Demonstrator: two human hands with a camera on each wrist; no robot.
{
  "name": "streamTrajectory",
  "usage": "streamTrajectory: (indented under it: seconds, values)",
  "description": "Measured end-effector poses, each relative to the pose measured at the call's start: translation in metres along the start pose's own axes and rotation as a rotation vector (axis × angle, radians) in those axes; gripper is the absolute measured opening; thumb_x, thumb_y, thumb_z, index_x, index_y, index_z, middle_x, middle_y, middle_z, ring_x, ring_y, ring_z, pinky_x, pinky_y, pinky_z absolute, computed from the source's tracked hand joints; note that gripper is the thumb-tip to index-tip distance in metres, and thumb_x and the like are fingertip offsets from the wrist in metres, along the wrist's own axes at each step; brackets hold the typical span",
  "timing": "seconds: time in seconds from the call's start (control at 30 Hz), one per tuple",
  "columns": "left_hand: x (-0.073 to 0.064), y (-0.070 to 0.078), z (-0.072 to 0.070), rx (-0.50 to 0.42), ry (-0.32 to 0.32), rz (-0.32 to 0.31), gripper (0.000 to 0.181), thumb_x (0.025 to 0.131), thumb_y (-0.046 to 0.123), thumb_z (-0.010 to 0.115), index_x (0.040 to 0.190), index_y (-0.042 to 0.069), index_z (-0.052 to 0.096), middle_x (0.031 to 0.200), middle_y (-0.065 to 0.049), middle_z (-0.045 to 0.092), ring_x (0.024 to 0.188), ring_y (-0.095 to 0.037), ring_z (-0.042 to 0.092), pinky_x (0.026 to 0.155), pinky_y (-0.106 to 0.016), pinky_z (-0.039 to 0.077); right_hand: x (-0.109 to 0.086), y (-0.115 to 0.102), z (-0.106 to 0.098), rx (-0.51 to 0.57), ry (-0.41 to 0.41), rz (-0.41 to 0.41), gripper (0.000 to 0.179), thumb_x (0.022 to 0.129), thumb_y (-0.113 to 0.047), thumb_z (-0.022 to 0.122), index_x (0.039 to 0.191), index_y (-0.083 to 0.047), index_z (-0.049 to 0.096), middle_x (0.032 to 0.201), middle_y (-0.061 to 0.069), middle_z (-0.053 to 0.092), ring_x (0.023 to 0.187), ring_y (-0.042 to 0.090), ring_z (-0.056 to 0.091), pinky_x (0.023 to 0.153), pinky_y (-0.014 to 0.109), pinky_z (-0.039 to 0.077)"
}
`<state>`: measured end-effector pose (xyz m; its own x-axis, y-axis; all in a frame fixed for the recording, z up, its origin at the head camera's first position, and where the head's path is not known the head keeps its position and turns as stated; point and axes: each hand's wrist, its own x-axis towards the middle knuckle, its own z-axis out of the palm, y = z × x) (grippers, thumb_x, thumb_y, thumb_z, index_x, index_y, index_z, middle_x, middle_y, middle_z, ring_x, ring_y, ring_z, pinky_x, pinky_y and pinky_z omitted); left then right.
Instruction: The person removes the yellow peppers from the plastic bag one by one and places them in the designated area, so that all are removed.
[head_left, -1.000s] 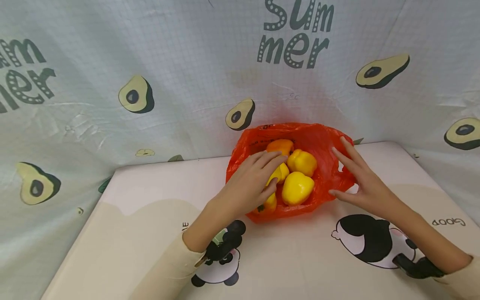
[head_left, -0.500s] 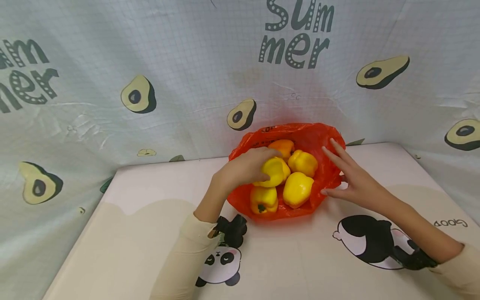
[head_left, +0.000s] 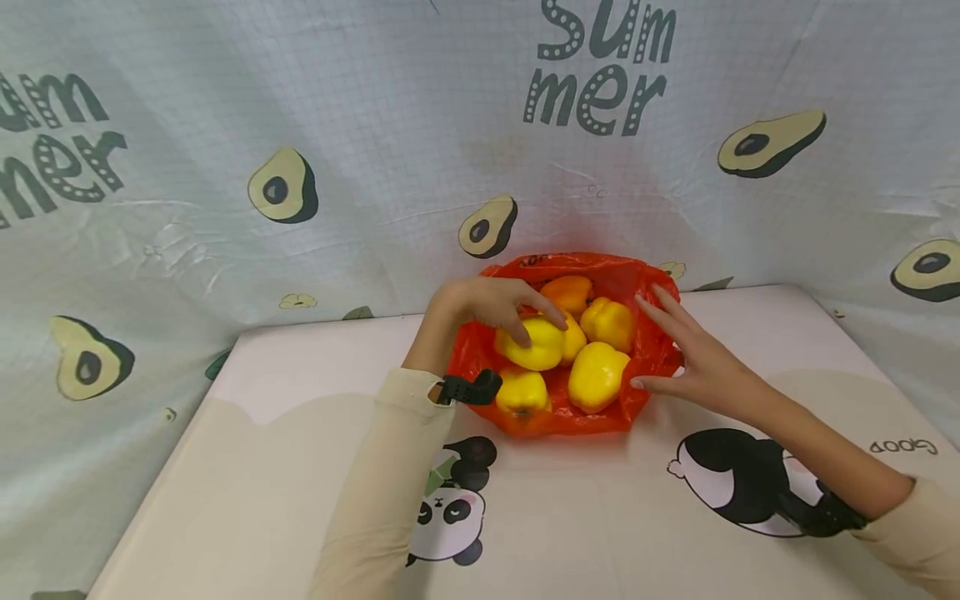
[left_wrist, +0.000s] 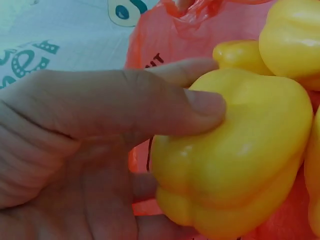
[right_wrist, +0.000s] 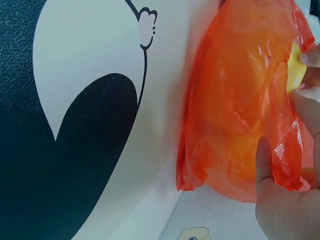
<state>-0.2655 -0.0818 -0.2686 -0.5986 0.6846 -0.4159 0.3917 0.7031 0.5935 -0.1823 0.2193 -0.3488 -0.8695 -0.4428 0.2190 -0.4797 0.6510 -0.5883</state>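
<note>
A red plastic bag (head_left: 570, 423) lies with its mouth facing me, several bell peppers inside. My left hand (head_left: 487, 302) reaches in over the left rim and grips a yellow bell pepper (head_left: 534, 346). In the left wrist view, the thumb presses on that bell pepper (left_wrist: 245, 155) and the fingers go round its far side. At the bag's right side, my right hand (head_left: 701, 358) spreads fairly straight fingers against the plastic. The right wrist view shows its thumb (right_wrist: 265, 170) outside the bag (right_wrist: 225, 110), with the rim between thumb and fingers.
Around the held one sit more yellow bell peppers (head_left: 597, 377) and an orange bell pepper (head_left: 567, 293) at the back. The table (head_left: 300, 467) has a printed panda cover. Behind the bag rises a sheet (head_left: 375, 167) with avocado prints.
My left hand has closed round the yellow bell pepper, and its wrist has risen and tipped over the bag's left rim. My right hand has shifted left, pushing the bag's right side inward.
</note>
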Motion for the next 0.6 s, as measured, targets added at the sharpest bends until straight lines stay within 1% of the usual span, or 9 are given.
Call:
streamTrajectory:
  seconds: [0.13, 0.23, 0.33, 0.47, 0.6]
  values:
    - [0.003, -0.003, -0.003, -0.037, -0.032, 0.024, 0.039, 0.094, 0.007, 0.071, 0.127, 0.026, 0.072, 0.143, 0.004, 0.055, 0.134, -0.019, 0.041, 0.11, -0.037, 0.044, 0.001, -0.001, 0.001, -0.001, 0.004, -0.011, 0.102, 0.082, -0.022, 0.086, 0.161, -0.007, 0.024, 0.169, 0.021, 0.005, 0.148, 0.054, 0.018, 0.098, 0.068, 0.042]
    - [0.008, -0.005, -0.002, -0.039, -0.028, 0.032, 0.036, 0.092, 0.014, 0.075, 0.125, 0.026, 0.072, 0.142, 0.004, 0.055, 0.132, -0.019, 0.041, 0.109, -0.037, 0.044, 0.002, 0.001, 0.002, -0.017, -0.002, -0.019, 0.101, 0.082, -0.022, 0.086, 0.161, -0.007, 0.025, 0.169, 0.021, 0.005, 0.148, 0.054, 0.018, 0.1, 0.068, 0.041]
    - [0.012, -0.006, -0.002, -0.012, -0.017, 0.028, 0.042, 0.091, 0.018, 0.077, 0.131, 0.026, 0.068, 0.144, 0.003, 0.053, 0.133, -0.02, 0.04, 0.111, -0.04, 0.041, 0.003, 0.006, 0.002, -0.068, -0.037, -0.029, 0.098, 0.084, -0.025, 0.084, 0.161, -0.007, 0.026, 0.168, 0.023, 0.005, 0.148, 0.054, 0.019, 0.101, 0.066, 0.042]
    - [0.016, -0.008, -0.001, 0.019, -0.015, 0.008, 0.053, 0.09, 0.017, 0.078, 0.139, 0.026, 0.061, 0.149, 0.003, 0.049, 0.136, -0.022, 0.037, 0.116, -0.045, 0.036, 0.004, 0.013, 0.002, -0.142, -0.113, 0.011, 0.092, 0.089, -0.033, 0.079, 0.16, -0.004, 0.028, 0.166, 0.027, 0.008, 0.148, 0.053, 0.019, 0.105, 0.065, 0.039]
    - [0.016, -0.01, 0.0, 0.006, -0.01, -0.009, 0.055, 0.089, 0.016, 0.079, 0.14, 0.027, 0.061, 0.151, 0.003, 0.047, 0.137, -0.021, 0.037, 0.116, -0.045, 0.035, 0.007, 0.019, 0.003, -0.162, -0.149, 0.086, 0.09, 0.091, -0.038, 0.077, 0.158, -0.001, 0.03, 0.164, 0.03, 0.012, 0.148, 0.053, 0.018, 0.11, 0.067, 0.032]
